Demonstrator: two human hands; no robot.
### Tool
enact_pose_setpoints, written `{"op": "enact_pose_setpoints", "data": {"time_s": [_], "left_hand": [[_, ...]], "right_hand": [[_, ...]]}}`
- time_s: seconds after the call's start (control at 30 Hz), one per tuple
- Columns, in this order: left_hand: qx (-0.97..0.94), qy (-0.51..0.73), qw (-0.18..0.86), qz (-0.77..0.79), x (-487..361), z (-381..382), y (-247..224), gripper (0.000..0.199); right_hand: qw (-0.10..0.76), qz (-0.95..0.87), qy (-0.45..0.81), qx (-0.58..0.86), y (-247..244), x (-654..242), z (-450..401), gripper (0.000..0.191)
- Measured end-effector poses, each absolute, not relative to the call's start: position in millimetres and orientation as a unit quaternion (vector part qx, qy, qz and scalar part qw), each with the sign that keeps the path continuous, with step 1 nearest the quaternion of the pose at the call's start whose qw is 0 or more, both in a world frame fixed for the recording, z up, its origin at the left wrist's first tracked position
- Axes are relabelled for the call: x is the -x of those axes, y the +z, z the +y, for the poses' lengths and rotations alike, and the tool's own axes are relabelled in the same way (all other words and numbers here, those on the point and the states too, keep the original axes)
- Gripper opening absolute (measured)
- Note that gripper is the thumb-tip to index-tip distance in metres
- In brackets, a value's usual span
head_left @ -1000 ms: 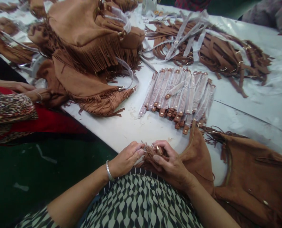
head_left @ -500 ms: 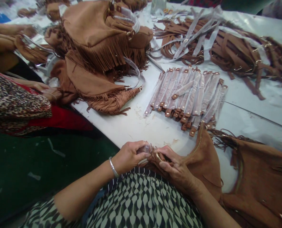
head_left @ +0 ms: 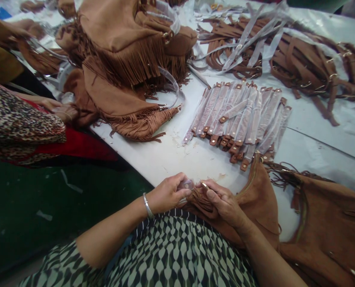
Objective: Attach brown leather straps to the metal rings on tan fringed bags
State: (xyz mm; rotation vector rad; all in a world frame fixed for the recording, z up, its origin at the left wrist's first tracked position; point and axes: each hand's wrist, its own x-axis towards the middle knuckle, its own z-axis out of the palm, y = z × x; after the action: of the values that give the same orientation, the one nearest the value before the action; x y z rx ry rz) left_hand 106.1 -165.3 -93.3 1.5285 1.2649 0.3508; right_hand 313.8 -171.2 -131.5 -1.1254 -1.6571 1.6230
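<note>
The right grip (head_left: 225, 199) partly covers a gold-coloured metal fitting (head_left: 205, 186); a clear plastic piece (head_left: 187, 184) in the left grip (head_left: 167, 194) is too indistinct to identify. The right edge crops the large brown suede bag (head_left: 332, 219) and the heap of brown suede straps (head_left: 293, 59); the top edge crops the tan fringed suede bag (head_left: 111, 20). At upper left, a co-worker's hand (head_left: 34, 28) is blurred; the leopard-print fabric sleeve (head_left: 24, 115) below is cut off at left.

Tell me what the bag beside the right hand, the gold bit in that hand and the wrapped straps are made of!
The bag looks like suede, real or fake: soft and matte. The gold bit is probably polished metal, since it gleams. The wrapped straps seem leathery at their brown ends, inside see-through plastic with a whitish shine.
</note>
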Motion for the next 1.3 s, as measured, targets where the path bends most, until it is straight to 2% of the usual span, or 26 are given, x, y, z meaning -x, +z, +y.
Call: {"op": "enact_pose_setpoints", "data": {"time_s": [0.1,0.17,0.3,0.4,0.63,0.77,0.93,1.1,1.3], "left_hand": [[-0.620,0.170,0.568,0.514,-107,-163,-96,0.010],[-0.563,0.204,0.641,0.480,-107,-161,-99,0.016],[-0.358,0.227,0.815,0.394,-111,-163,-109,0.049],[-0.287,0.222,0.862,0.355,-116,-167,-117,0.060],[-0.300,0.259,0.830,0.392,-122,-167,-129,0.035],[-0.350,0.244,0.792,0.437,-121,-171,-134,0.039],[-0.544,0.199,0.645,0.499,-119,-183,-142,0.035],[-0.483,0.147,0.713,0.487,-113,-194,-142,0.041],[-0.489,0.131,0.654,0.562,-98,-188,-132,0.033]], "right_hand": [[0.272,-0.597,0.633,0.411,-132,-314,-171,0.036],[0.269,-0.573,0.657,0.410,-132,-315,-172,0.036],[0.311,-0.468,0.709,0.426,-133,-314,-173,0.035],[0.350,-0.379,0.726,0.456,-135,-311,-171,0.030],[0.343,-0.382,0.720,0.467,-135,-310,-168,0.033],[0.338,-0.393,0.722,0.458,-132,-312,-169,0.034],[0.301,-0.453,0.710,0.447,-126,-309,-171,0.040],[0.289,-0.468,0.713,0.434,-123,-313,-176,0.036],[0.270,-0.438,0.760,0.397,-131,-317,-174,0.031]]}}
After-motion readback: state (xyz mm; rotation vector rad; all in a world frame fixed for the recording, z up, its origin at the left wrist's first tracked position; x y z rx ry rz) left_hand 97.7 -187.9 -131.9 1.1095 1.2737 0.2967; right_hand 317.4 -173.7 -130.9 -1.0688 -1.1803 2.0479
